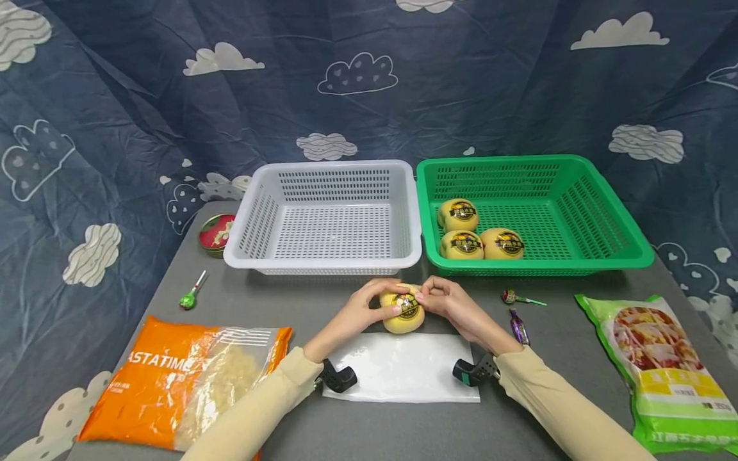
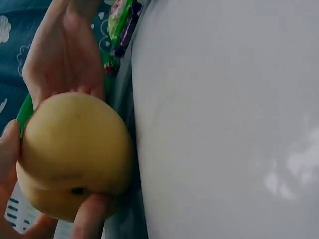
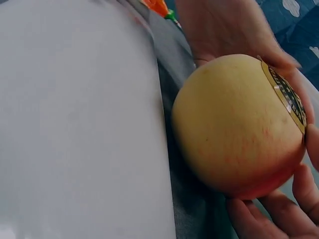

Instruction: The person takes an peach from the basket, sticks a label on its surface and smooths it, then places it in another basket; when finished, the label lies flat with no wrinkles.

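In the head view, my left hand (image 1: 369, 305) grips a yellow apple (image 1: 403, 320) from its left side. A black and gold label (image 1: 409, 307) lies across its front. My right hand (image 1: 452, 307) has curled fingers at the right end of that label, and thumb and index finger pinch there. The right wrist view shows the apple (image 3: 234, 129) with a reddish underside, the label (image 3: 285, 94) along its upper right. Left-hand fingers wrap the apple (image 2: 75, 144) in the left wrist view. Below the hands lies a glossy white sheet (image 1: 403, 371).
A white basket (image 1: 323, 264) and a green basket (image 1: 576, 264) stand behind; the green one holds 3 labelled apples (image 1: 461, 246). Around lie an orange pasta bag (image 1: 155, 384), a green food bag (image 1: 663, 358), lollipops (image 1: 187, 299), a purple-wrapped candy (image 1: 519, 326) and a red tin (image 1: 217, 234).
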Demonstrator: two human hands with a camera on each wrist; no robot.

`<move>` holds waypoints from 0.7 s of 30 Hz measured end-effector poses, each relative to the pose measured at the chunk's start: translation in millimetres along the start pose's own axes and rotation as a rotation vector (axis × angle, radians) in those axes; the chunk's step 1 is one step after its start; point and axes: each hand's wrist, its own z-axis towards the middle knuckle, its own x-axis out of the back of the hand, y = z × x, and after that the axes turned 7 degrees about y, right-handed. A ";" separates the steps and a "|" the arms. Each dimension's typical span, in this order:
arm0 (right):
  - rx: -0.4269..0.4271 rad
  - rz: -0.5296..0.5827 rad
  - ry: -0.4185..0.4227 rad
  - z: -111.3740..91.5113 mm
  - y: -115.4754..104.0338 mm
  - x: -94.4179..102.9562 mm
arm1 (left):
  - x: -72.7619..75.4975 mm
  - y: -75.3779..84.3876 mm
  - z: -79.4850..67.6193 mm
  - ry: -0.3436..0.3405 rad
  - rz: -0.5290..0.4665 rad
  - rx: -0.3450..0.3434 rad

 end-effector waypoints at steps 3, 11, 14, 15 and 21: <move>0.046 -0.073 -0.008 -4.1 -1.1 -5.1 | 1.6 -3.5 -0.5 -0.025 -0.053 0.024; 0.169 -0.377 0.139 -12.1 2.0 -21.9 | -2.1 -4.1 0.6 0.023 -0.142 0.044; 0.153 -0.221 0.077 -10.9 3.2 -14.6 | -3.5 -3.5 1.0 0.035 -0.153 0.026; 0.142 -0.165 0.046 -10.1 3.8 -11.1 | -3.8 -3.3 0.9 0.037 -0.152 0.020; 0.056 -0.036 -0.073 -4.3 9.5 7.0 | -4.9 0.3 -2.2 0.029 -0.034 -0.010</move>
